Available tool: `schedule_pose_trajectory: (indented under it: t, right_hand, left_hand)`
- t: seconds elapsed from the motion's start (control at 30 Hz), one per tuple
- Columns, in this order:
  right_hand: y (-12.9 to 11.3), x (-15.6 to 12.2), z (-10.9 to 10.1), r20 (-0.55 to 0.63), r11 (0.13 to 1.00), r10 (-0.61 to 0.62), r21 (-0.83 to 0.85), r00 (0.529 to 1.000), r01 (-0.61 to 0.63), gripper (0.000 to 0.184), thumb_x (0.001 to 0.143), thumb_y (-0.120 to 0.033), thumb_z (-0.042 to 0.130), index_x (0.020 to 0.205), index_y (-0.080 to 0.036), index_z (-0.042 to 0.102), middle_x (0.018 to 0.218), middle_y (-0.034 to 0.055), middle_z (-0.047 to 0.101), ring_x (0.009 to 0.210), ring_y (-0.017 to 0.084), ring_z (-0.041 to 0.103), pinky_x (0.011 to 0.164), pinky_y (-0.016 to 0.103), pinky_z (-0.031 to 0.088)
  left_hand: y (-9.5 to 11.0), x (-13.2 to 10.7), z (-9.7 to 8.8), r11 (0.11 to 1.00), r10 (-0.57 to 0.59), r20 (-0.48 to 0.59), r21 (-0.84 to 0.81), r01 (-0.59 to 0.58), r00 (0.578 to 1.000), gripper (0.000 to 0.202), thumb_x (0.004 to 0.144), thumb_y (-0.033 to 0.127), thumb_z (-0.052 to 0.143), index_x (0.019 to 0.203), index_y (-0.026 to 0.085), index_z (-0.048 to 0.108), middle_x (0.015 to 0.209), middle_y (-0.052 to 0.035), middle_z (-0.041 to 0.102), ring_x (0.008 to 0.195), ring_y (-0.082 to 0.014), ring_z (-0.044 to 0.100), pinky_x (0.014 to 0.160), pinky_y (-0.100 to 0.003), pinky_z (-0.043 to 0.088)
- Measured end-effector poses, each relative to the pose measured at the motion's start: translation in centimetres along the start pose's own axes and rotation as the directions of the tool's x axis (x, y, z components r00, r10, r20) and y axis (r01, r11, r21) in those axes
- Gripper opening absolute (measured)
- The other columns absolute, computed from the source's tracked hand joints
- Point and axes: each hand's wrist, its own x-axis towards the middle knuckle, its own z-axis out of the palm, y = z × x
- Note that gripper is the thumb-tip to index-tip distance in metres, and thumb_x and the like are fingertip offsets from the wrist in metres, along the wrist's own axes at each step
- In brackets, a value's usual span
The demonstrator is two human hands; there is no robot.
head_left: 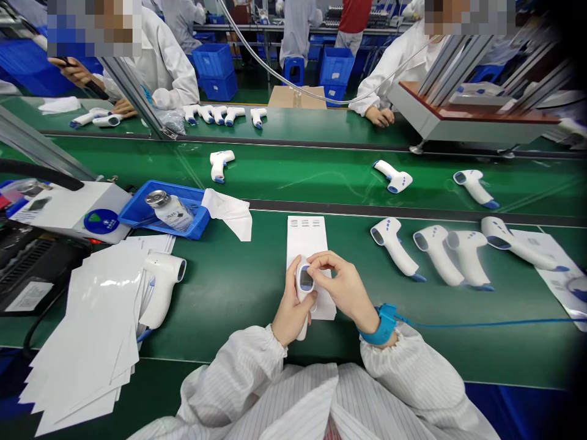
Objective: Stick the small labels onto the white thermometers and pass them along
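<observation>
While a white thermometer gun is gripped upright above the green table by the closed left hand, its small screen is pinched by the right hand. Under both a label sheet is laid; four more guns are lined up rightward.

Head view, down onto bench

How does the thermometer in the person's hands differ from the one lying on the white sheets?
The held thermometer stands gripped in the left hand, the right hand pinching its head; the thermometer on the sheets lies flat, untouched. The held one shows its blue-framed screen; the other shows its side and round front end. Both are white and pistol-shaped.
</observation>
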Motion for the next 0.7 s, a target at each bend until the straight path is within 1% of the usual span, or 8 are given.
schedule_pose_trajectory:
  t: [0.17,0.43,0.57,0.7]
  right_hand:
    - [-0.18,0.09,0.14,-0.026,1.0,-0.004,-0.015,1.0,0.004,0.005,0.076,-0.023,0.062,0.072,-0.021,0.065,0.092,0.0041,0.069,0.085,0.019,0.062,0.082,0.034,0.049]
    - [-0.33,0.11,0.23,-0.036,1.0,0.013,-0.011,0.999,-0.013,0.004,0.075,-0.023,0.062,0.072,-0.02,0.064,0.091,0.0031,0.068,0.085,0.018,0.062,0.083,0.033,0.047]
    - [-0.3,0.13,0.3,-0.035,1.0,0.011,-0.012,0.999,-0.011,0.005,0.076,-0.022,0.062,0.072,-0.02,0.064,0.09,0.003,0.068,0.085,0.018,0.061,0.083,0.033,0.046]
    - [-0.12,0.19,0.37,-0.039,1.0,0.001,-0.009,0.999,-0.001,0.005,0.076,-0.023,0.062,0.072,-0.021,0.064,0.09,0.0032,0.069,0.085,0.018,0.062,0.084,0.035,0.047]
  left_hand:
    - [0.25,0.1,0.05,1.0,-0.005,-0.004,0.008,0.005,1.0,0.077,0.087,0.034,0.057,0.148,0.035,0.011,0.142,-0.0117,0.043,0.047,-0.0048,0.047,0.04,-0.024,0.043]
    - [0.82,-0.05,0.28,1.0,-0.008,-0.014,0.006,0.008,1.0,0.076,0.085,0.03,0.057,0.148,0.032,0.013,0.145,-0.0134,0.038,0.053,-0.0069,0.05,0.04,-0.024,0.044]
    - [0.95,-0.07,0.32,1.0,-0.004,-0.012,0.006,0.004,1.0,0.076,0.086,0.03,0.057,0.148,0.031,0.013,0.144,-0.0135,0.039,0.054,-0.007,0.05,0.04,-0.024,0.044]
    - [0.98,-0.06,0.33,1.0,-0.013,-0.014,0.02,0.013,1.0,0.076,0.086,0.032,0.057,0.148,0.033,0.013,0.141,-0.0127,0.043,0.052,-0.0067,0.049,0.041,-0.025,0.044]
